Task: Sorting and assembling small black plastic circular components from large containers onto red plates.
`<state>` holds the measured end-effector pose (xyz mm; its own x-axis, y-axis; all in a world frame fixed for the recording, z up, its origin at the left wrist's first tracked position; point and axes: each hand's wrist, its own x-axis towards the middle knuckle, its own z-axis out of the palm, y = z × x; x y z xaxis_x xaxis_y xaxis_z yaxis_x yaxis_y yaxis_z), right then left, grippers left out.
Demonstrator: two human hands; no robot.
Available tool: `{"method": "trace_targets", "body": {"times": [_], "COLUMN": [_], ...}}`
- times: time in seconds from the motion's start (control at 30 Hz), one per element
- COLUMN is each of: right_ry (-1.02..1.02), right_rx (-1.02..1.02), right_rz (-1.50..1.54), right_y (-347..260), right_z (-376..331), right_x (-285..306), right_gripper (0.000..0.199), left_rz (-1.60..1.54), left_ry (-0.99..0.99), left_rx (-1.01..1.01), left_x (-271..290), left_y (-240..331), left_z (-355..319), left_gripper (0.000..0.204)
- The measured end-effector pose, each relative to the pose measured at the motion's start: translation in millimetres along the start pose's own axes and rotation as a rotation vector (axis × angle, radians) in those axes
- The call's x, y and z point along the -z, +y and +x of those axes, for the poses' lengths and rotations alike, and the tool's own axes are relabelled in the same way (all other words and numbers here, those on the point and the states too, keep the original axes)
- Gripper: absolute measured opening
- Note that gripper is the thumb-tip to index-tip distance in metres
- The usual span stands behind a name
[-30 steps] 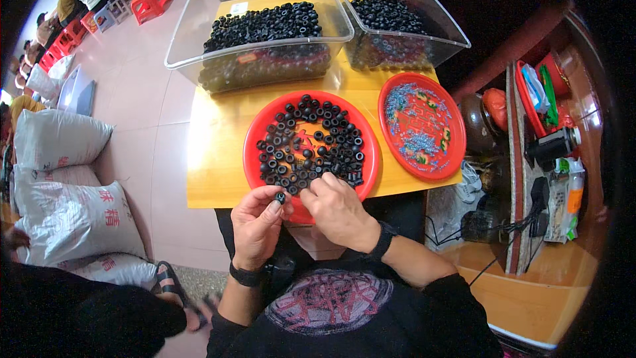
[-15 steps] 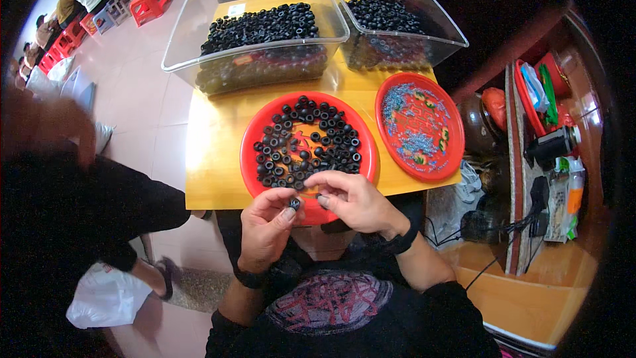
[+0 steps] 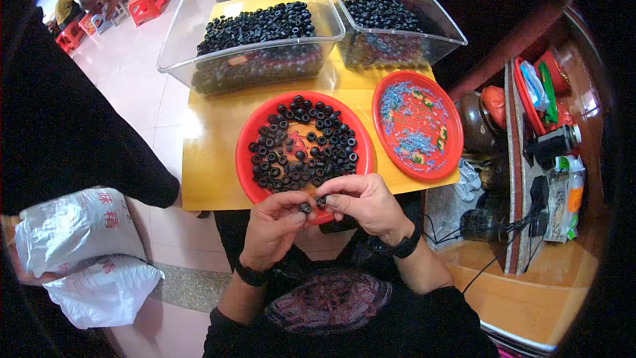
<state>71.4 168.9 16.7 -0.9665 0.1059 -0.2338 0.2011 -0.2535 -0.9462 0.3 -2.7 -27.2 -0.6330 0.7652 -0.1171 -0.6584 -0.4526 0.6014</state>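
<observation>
Over the near rim of a red round tray [image 3: 244, 171], my left hand [image 3: 270, 229] pinches a small black ring-like part [image 3: 305, 207] between thumb and fingertips. Close on its right, my right hand [image 3: 368, 207] holds another small black part [image 3: 321, 201] in a thumb-and-finger pinch. A narrow gap separates the two pieces, and their exact shape is partly covered by fingers. Many loose black ring-shaped parts [image 3: 278, 134] lie in the tray, some with their round openings facing up. Both wrists wear dark bands.
Two clear plastic tubs [image 3: 248, 51] of black parts stand behind on the yellow table [image 3: 212, 185]. A second red tray [image 3: 424, 176] holds small bluish, clear-looking bits. At left are a person's dark-clothed leg [image 3: 86, 126] and white sacks [image 3: 83, 232]; shelves [image 3: 540, 232] stand right.
My hands have drawn closer, bringing the two held parts nearly together. The person on the left has shifted, with an arm now higher, and more of the white sacks shows.
</observation>
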Motion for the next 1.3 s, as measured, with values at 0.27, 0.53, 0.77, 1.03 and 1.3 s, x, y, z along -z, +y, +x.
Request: {"method": "trace_targets", "body": {"times": [0.27, 0.53, 0.77, 1.03, 1.3], "right_ry": [0.093, -0.005, 0.032, 0.121, 0.157], "right_rx": [0.065, 0.012, 0.112, 0.102, 0.371], "right_rz": [-0.156, 0.023, -0.287, -0.312, -0.626], "right_y": [-8.7, -12.8, -8.2, -11.8, -9.5], "right_z": [-6.9, -10.2, -9.5, -12.7, -11.4], "right_x": [-15.3, -20.5, -18.0, -26.8, -26.5], "right_gripper": [0.017, 0.013, 0.017, 0.006, 0.009], "left_rz": [-0.017, -0.123, -0.039, 0.047, 0.239], "left_ry": [-0.069, -0.056, -0.079, -0.024, 0.038], "left_rx": [-0.030, 0.005, -0.001, -0.013, -0.050], "left_x": [5.5, 3.0, 3.6, -5.2, -9.2], "left_y": [-0.3, 4.0, 0.8, 2.5, 4.2], "left_z": [0.3, 0.0, 0.1, -1.3, -6.7], "left_gripper": [0.026, 0.023, 0.021, 0.021, 0.021]}}
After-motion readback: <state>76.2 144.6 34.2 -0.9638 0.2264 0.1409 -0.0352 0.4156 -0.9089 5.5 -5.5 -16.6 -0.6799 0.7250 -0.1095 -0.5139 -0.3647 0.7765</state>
